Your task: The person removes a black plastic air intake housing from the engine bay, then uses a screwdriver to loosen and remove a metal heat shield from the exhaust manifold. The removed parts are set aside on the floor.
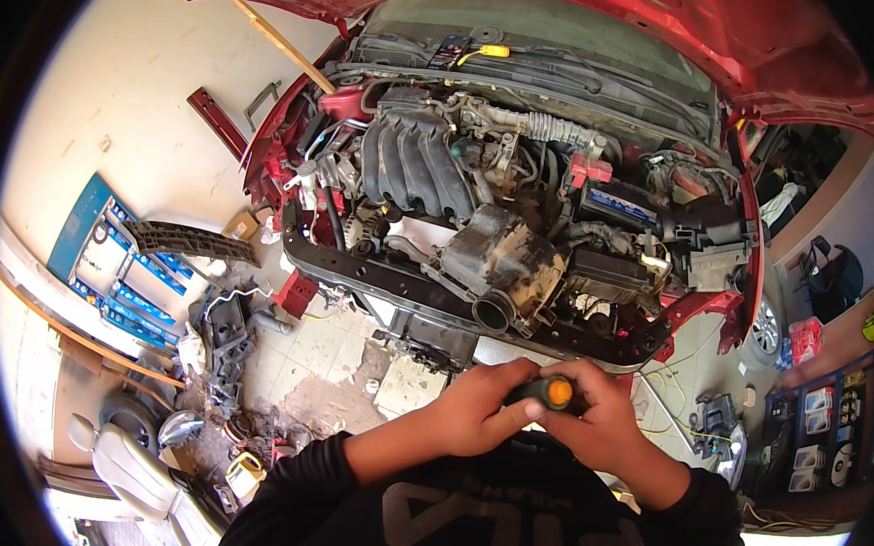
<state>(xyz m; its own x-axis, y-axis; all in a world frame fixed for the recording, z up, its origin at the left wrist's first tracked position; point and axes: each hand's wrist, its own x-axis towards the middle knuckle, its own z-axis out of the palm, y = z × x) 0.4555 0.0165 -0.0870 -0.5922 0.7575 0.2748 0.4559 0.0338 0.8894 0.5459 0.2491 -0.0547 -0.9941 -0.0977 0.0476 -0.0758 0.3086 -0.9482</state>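
Note:
Close to my body, both hands meet around a dark, rounded handle-like object [555, 391] with an orange end that faces up. My left hand [477, 406] wraps it from the left, its thumb pressed near the orange end. From the other side, my right hand [599, 417] closes round it with bent fingers. The rest of the object is hidden by my hands, so its exact kind does not show. Just beyond my hands lies the front crossmember [425, 310] of a red car, and behind that a dirty black air filter box [502, 262].
A ribbed black intake manifold [418, 158] and a battery [618, 205] fill the engine bay. A wooden stick [276, 39] leans by the raised red hood [785, 44]. Loose car parts [226, 336] and a beige seat [135, 470] lie left; a shelf [829, 422] stands right.

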